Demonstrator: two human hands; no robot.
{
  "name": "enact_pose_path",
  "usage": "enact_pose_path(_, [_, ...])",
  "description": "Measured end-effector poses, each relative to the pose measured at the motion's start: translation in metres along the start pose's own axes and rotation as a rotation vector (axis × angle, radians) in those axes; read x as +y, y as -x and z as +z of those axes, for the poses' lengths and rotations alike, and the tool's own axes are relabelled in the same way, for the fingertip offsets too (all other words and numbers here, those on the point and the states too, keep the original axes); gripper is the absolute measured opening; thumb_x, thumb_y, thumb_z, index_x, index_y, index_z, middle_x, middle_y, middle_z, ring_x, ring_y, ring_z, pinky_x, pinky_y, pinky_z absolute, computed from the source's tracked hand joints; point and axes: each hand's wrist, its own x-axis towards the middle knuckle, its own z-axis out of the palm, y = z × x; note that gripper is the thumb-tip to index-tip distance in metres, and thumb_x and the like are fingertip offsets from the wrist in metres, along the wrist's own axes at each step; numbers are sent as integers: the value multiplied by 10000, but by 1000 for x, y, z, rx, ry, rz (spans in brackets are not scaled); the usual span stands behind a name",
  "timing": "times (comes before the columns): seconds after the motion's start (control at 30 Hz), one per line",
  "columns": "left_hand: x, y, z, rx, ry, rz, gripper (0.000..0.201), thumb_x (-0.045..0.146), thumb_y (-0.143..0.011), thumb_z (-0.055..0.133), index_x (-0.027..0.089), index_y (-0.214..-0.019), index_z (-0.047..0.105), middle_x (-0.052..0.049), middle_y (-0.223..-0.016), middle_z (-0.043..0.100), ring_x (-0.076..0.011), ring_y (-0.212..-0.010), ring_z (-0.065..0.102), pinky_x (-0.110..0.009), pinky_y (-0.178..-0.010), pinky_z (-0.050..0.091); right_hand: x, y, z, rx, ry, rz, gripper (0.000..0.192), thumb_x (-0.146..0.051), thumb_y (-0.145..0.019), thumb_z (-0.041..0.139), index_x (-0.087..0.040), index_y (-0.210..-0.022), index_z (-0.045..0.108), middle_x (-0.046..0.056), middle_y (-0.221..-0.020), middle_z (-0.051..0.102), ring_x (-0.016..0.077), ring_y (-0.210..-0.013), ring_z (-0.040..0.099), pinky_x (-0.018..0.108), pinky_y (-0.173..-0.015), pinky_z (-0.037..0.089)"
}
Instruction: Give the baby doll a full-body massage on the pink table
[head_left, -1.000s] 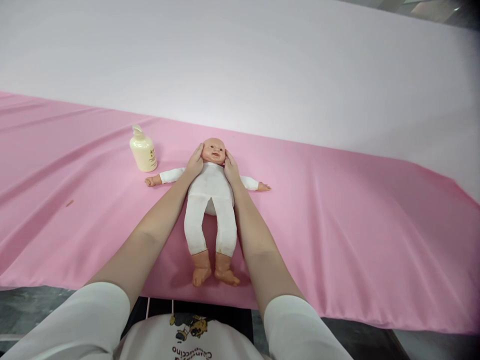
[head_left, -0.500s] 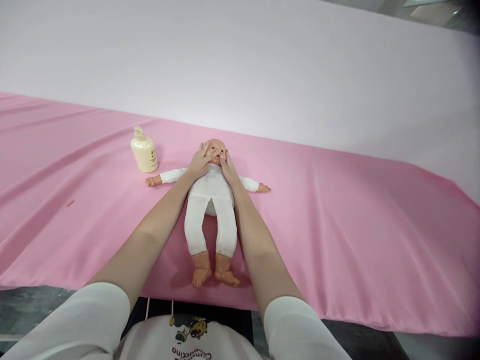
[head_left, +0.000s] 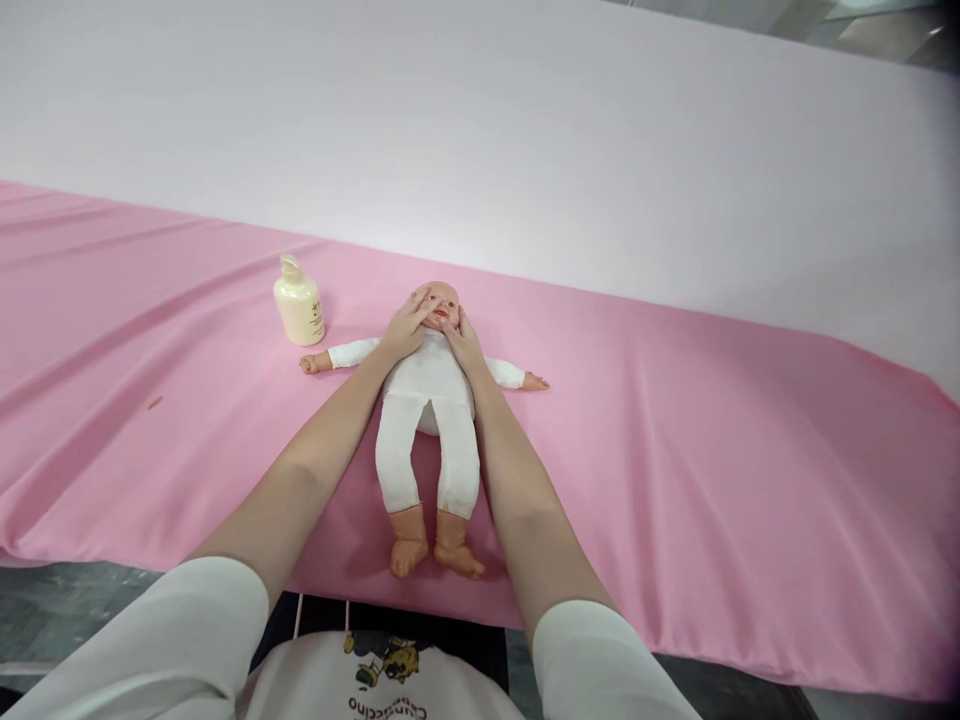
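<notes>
A doll (head_left: 429, 420) is laid on its back on the pink cloth (head_left: 712, 450), feet toward the wearer; the left hand (head_left: 407, 326) and right hand (head_left: 463, 338) are pressed flat against its face, fingers spread and gripping nothing, so work on the face is judged to be in hand, with trunk, arms and legs untouched. A capped cream bottle (head_left: 298, 313) is stood just beside the doll's outstretched arm, not held. Counted: one doll, one bottle, two hands, one cloth, one small brown scrap (head_left: 154, 403) well apart at left.
</notes>
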Motion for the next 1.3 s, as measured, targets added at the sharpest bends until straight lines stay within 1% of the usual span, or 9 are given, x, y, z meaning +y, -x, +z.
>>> enact_pose_path(0.17, [15,-7,-5,-56,42,-111,500,197,-839,561,256,-1326,657,-45,-1623,383,-316,-1538,284,-529,-1277,220,7,0,3,-64,-53,-30,1296,-694,-691,728,-157,-1629,11,131,-1655,302,263,-1485,417,434,-1242,348])
enact_pose_path(0.3, [39,-14,-22,-145,155,-225,366,224,-865,568,242,-1188,738,-64,-1498,552,-340,-1453,438,-537,-1235,317,7,0,-1,-63,-12,6,1223,-666,-744,694,-145,-1626,26,132,-1656,302,255,-1487,414,435,-1240,350])
enact_pose_path(0.4, [62,-17,-50,-230,326,-287,292,293,-911,547,201,-1065,777,-91,-1286,708,-333,-1268,622,-529,-1167,418,3,0,-4,-22,54,30,1072,-660,-823,610,-146,-1623,114,103,-1679,247,253,-1532,330,435,-1265,299])
enact_pose_path(0.53, [82,-19,-98,-12,543,-310,415,479,-989,492,262,-1311,638,-71,-1455,591,-327,-1339,567,-564,-1158,407,-2,3,-5,-17,61,59,968,-651,-877,544,-180,-1624,147,66,-1670,281,258,-1530,331,447,-1270,297])
enact_pose_path(0.63, [78,-19,-128,98,617,-302,468,501,-1044,363,251,-1396,544,-75,-1476,558,-332,-1374,528,-583,-1146,389,-6,6,-5,-16,41,66,951,-653,-883,538,-195,-1624,156,62,-1669,282,261,-1525,342,445,-1268,306])
enact_pose_path(0.73, [64,-17,-146,372,857,-375,363,440,-1030,425,238,-1267,611,-67,-1331,642,-260,-1259,622,-474,-1077,469,-8,9,-4,-10,30,46,929,-649,-888,536,-213,-1619,164,59,-1678,255,249,-1528,338,453,-1266,307])
enact_pose_path(0.9, [54,-11,-154,844,1452,-457,148,325,-937,606,225,-829,620,6,-871,694,-83,-741,674,-225,-780,526,-9,12,-4,12,24,34,893,-623,-907,537,-205,-1612,184,81,-1687,230,235,-1527,339,422,-1256,326])
enact_pose_path(1.1, [59,-8,-155,980,1626,-396,362,294,-966,578,203,-640,450,56,-558,479,-57,-521,533,-200,-644,472,-4,10,-4,23,22,33,895,-599,-905,554,-182,-1609,190,106,-1680,246,233,-1509,376,409,-1234,365])
enact_pose_path(1.3, [60,-11,-155,1019,1702,-346,441,185,-1015,471,197,-599,324,78,-502,330,-43,-449,423,-185,-614,454,0,7,-6,2,39,-2,873,-626,-902,548,-231,-1604,211,82,-1673,278,237,-1507,381,446,-1243,346])
